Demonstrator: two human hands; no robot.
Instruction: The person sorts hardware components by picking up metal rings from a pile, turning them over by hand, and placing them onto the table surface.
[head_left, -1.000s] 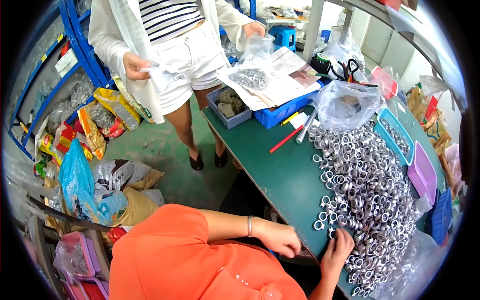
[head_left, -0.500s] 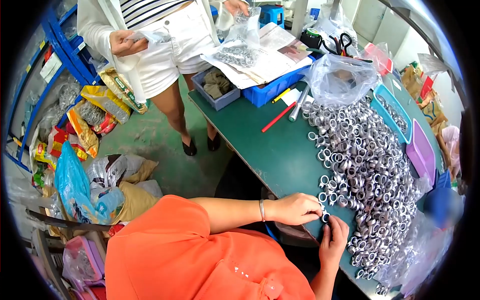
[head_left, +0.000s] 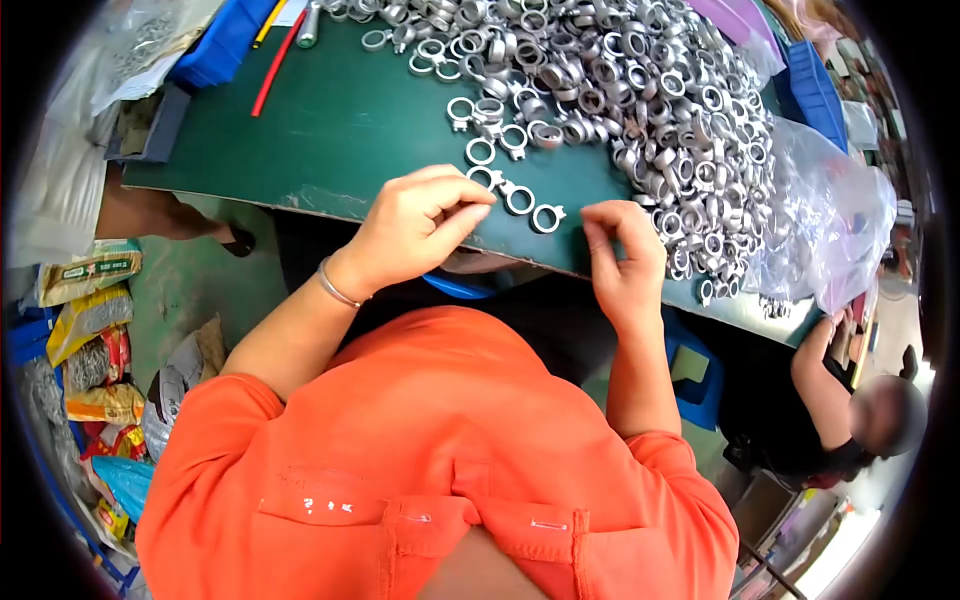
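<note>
Grey metal ring clamps (head_left: 547,218), round bands with a small lug, lie in a short row near the green table's front edge. My left hand (head_left: 420,225), with a bracelet at the wrist, is at the left end of this row. Its thumb and fingertips are pinched together beside a ring (head_left: 519,200); anything between them is hidden. Just right of the row is my right hand (head_left: 630,255), apart from the rings. Its fingers are loosely bent, with a small gap between thumb and forefinger and nothing visible in it.
A large heap of similar rings (head_left: 590,75) covers the back and right of the table (head_left: 310,130). A red pen (head_left: 276,68) and blue bin (head_left: 222,45) lie at left. Clear plastic bags (head_left: 825,215) hang at right, near another person's arm (head_left: 818,385).
My view has swung right and down toward the table. My right hand has come away from the ring between the hands. The person standing opposite is now mostly out of view.
</note>
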